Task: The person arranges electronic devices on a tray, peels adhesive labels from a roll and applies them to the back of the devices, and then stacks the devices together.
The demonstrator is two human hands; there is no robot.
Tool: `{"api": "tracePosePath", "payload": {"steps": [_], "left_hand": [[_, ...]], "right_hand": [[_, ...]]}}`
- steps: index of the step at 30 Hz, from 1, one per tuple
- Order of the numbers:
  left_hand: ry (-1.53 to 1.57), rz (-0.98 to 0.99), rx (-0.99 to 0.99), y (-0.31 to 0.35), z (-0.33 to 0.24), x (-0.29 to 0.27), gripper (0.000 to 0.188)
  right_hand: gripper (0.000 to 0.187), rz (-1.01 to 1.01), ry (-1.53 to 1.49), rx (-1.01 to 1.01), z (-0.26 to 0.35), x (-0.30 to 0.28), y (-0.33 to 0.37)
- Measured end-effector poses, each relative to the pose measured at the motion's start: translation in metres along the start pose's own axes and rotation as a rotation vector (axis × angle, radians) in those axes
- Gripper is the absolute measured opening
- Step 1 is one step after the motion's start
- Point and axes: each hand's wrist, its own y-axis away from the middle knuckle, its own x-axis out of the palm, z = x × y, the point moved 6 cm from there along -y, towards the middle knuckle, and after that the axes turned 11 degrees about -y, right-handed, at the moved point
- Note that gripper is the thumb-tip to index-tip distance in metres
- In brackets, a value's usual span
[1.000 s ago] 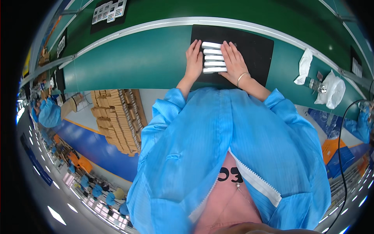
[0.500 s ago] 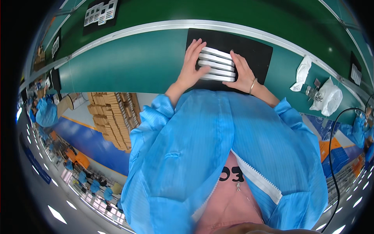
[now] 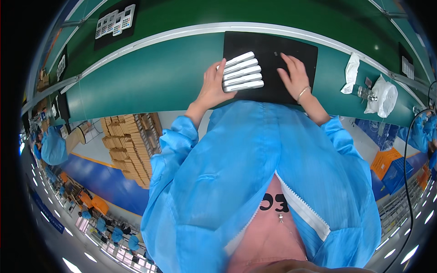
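Several slim white slabs with grey edges point(image 3: 243, 73) stand side by side on a black mat point(image 3: 259, 94), fanned out toward the right; their faces are hidden. My left hand point(image 3: 213, 84) grips their left ends, fingers along the far side and thumb at the near one. My right hand point(image 3: 296, 78) is off to their right above the mat, fingers apart and holding nothing. Beyond its fingertips lies a tiny grey piece point(image 3: 276, 53), too small to name.
Right on the green bench point(image 3: 150, 75) are a white plastic bag point(image 3: 383, 98), a clear container point(image 3: 364, 93) and a crumpled white wrapper point(image 3: 351, 73). White keypad devices point(image 3: 116, 20) lie beyond the bench rail. Stacked brown cartons point(image 3: 129, 145) stand at left; a black cable point(image 3: 406, 182) hangs at right.
My right hand has let go of the slabs' right ends and moved right. The slabs have tilted and fanned out, with my left hand still at their left ends. The tiny grey piece now shows.
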Motion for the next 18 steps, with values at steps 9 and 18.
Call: {"api": "tracePosePath", "payload": {"steps": [9,18], "left_hand": [[0.181,-0.319,-0.342,0.015,-0.025,0.046,0.11],[0.375,-0.295,-0.396,0.007,-0.065,0.064,0.088]], "right_hand": [[0.041,0.117,-0.037,0.14,-0.018,0.036,0.037],[0.045,-0.12,-0.856,0.589,-0.055,0.072,0.033]]}}
